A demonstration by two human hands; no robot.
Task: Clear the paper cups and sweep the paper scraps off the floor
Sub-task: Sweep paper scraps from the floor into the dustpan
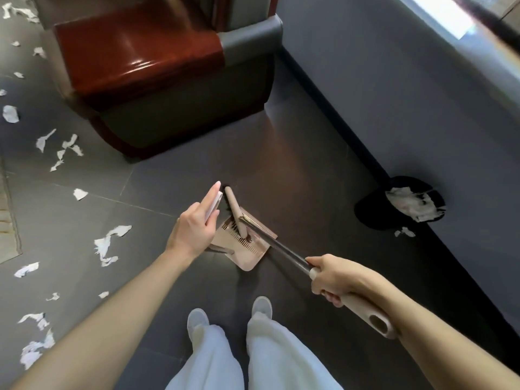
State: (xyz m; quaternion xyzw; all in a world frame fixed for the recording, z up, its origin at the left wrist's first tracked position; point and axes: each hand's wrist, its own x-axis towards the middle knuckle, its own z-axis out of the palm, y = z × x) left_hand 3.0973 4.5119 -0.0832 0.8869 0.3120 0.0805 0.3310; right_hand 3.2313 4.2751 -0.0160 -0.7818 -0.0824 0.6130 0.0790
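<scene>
My right hand [334, 280] grips the beige handle of a broom [284, 256]; its metal rod runs forward-left to the broom head [235, 209]. The head rests against a beige dustpan [249, 254] with comb teeth, standing on the dark floor ahead of my feet. My left hand [194, 229] holds the pale upright dustpan handle [215, 202], fingers stretched along it. White paper scraps [108, 243] lie scattered over the floor on the left. A black trash bin [374, 212] with white paper in it stands by the right wall, one scrap [405, 232] beside it. No paper cups are in view.
A sofa with a glossy red-brown wooden armrest [140, 52] stands ahead. A grey wall [408, 108] runs along the right. A rug edge [9, 220] shows at far left. My shoes [198, 322] are just behind the dustpan.
</scene>
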